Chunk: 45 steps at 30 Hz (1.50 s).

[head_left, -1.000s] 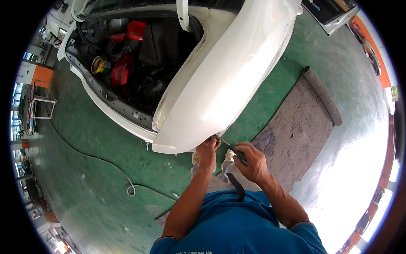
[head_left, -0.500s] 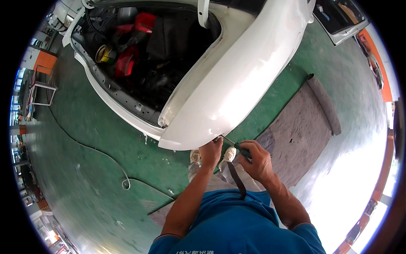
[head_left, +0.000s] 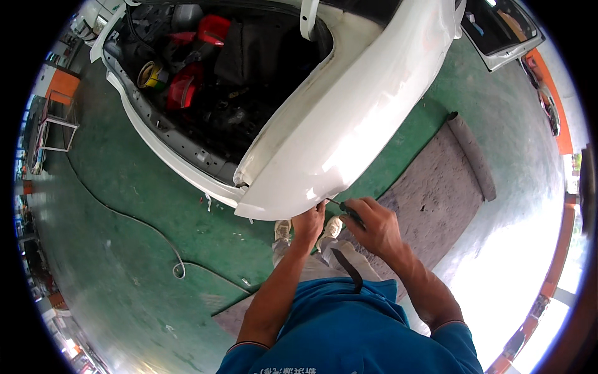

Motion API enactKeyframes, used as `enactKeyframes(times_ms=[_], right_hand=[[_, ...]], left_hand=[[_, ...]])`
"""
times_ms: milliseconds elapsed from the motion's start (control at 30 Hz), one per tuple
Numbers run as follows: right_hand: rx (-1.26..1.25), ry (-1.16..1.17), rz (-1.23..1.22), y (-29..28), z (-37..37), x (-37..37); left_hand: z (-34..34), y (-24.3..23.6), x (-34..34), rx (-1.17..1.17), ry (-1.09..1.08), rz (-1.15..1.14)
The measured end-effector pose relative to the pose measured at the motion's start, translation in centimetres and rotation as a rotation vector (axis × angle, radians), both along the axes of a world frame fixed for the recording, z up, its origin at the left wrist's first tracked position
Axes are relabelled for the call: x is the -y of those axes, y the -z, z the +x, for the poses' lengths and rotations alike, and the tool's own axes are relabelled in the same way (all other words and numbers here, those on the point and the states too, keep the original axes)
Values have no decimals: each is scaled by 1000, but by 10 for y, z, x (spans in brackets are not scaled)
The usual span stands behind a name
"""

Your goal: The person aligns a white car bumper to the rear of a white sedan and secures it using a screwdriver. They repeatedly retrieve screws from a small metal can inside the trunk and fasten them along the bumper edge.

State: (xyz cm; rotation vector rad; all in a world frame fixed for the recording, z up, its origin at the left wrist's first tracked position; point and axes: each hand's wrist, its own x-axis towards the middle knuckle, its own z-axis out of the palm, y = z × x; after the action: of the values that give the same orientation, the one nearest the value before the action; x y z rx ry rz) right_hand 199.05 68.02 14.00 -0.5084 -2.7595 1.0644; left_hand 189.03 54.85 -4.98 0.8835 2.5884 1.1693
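My right hand [head_left: 377,229] is wrapped around the dark handle of a screwdriver [head_left: 351,213]. Its thin shaft slants up and left to the lower edge of the white car's rear corner panel [head_left: 311,168]. Right by the screwdriver's tip, my left hand [head_left: 308,224] has its fingers closed at that same edge. What those fingers pinch, if anything, is hidden under the panel and behind the hand. The tip itself is too small to make out against the panel.
The car's trunk opening holds red tail lights [head_left: 184,86] and a yellow can [head_left: 151,76]. A grey mat [head_left: 436,187], rolled at one end, lies on the green floor to the right. A hose [head_left: 140,223] curls across the floor at left. A metal stand [head_left: 59,131] is farther off.
My right hand has shifted slightly up and left with the screwdriver, its handle now more covered by the fingers. My left hand stays at the panel edge. The view has moved a little.
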Motion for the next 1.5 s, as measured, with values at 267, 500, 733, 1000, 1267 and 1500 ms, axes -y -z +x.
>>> enactKeyframes(times_ms=[267, 500, 733, 1000, 1267, 1500], right_hand=[[2, -87, 53, 1, -15, -3], [-68, -11, 43, -7, -23, -2], [65, -16, 89, 4, -11, -8], [-30, -90, 152, 1, -12, -20], [30, -102, 150, -11, -17, -24], [104, -13, 198, 5, -5, -19]], left_hand=[[-3, 1, 0, -129, 11, 6], [-3, -8, -4, -133, -3, 1], [-1, 3, -1, -157, 41, -13], [-3, -8, -6, -233, -3, -3], [0, -4, -2, -179, 11, 4], [2, -8, -1, -122, 40, 8]])
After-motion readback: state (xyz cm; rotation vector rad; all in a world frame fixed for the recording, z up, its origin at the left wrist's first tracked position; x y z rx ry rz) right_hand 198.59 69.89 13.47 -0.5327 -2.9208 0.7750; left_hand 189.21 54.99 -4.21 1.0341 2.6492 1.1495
